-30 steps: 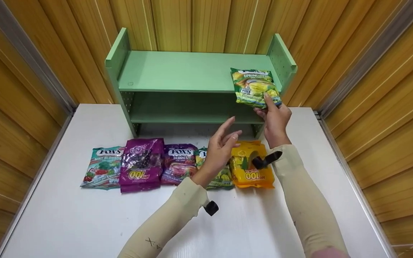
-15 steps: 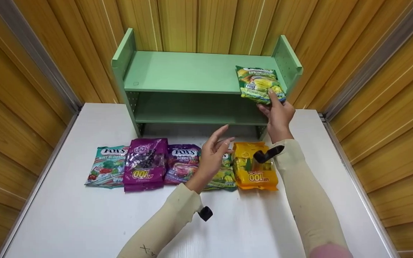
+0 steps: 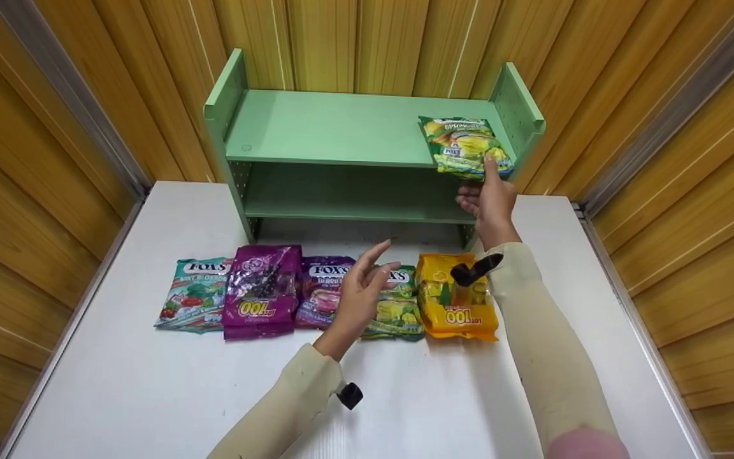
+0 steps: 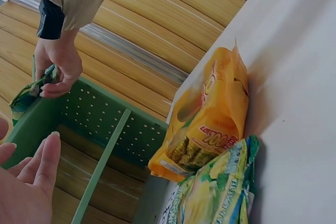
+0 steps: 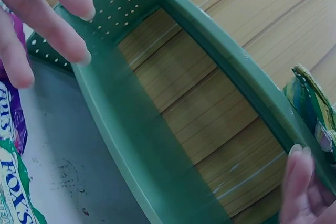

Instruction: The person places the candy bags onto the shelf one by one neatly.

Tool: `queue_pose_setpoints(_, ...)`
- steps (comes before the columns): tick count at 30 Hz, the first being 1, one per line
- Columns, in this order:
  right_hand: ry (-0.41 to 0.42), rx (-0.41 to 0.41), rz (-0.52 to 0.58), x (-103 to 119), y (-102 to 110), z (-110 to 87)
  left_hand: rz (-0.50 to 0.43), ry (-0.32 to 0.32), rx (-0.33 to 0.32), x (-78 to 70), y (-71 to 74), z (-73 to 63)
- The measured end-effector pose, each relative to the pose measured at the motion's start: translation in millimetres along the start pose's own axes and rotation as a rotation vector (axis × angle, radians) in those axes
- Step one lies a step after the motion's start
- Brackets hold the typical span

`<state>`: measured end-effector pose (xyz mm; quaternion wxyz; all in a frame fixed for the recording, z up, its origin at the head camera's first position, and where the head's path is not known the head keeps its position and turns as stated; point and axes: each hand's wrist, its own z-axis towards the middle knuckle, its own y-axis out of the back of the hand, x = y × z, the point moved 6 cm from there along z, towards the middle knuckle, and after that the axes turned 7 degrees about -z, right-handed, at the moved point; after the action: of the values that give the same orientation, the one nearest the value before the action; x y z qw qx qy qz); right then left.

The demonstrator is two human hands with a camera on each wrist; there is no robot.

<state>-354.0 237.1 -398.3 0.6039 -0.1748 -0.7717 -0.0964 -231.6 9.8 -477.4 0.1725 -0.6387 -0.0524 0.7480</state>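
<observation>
A green candy bag [image 3: 466, 143] with yellow fruit pictures lies over the right end of the top board of a green shelf [image 3: 329, 127]. My right hand [image 3: 496, 204] holds its near edge, thumb on top. In the right wrist view, the fingertips [image 5: 298, 169] are right at the board's front edge, below the bag. My left hand [image 3: 357, 299] hovers with relaxed fingers above a second green candy bag [image 3: 395, 312] and the purple berries candy bag [image 3: 320, 303]. It holds nothing. In the left wrist view, my right hand [image 4: 60, 66] is beside the shelf's end.
An orange candy bag [image 3: 456, 299] lies at the right of the row on the white table [image 3: 118, 382]. A larger purple candy bag [image 3: 262, 293] and a teal mint candy bag [image 3: 195, 296] lie at the left. Wood-patterned walls [image 3: 322, 44] surround the shelf.
The green candy bag has lowered onto the right end of the top board, and my right fingers have loosened below it. My left hand has drawn back toward the lower left.
</observation>
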Motion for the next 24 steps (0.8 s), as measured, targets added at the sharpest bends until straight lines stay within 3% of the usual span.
queue_pose_setpoints(4,-0.011,0.063,-0.061,2.5,-5.9,-4.1,0.011,-0.020,-0.006,2.0,6.5,-6.7)
queue_pose_setpoints(13,-0.145,0.172,0.147,6.4,-13.0,-14.2,0.019,-0.012,-0.022,8.1,19.0,-18.3)
queue_pose_setpoints(19,-0.092,0.208,0.244,7.3,-17.7,-18.8,0.006,-0.007,-0.035,10.2,24.0,-20.2)
queue_pose_setpoints(24,-0.060,0.216,0.244,6.5,-17.5,-18.8,0.000,0.006,-0.043,11.2,29.0,-23.4)
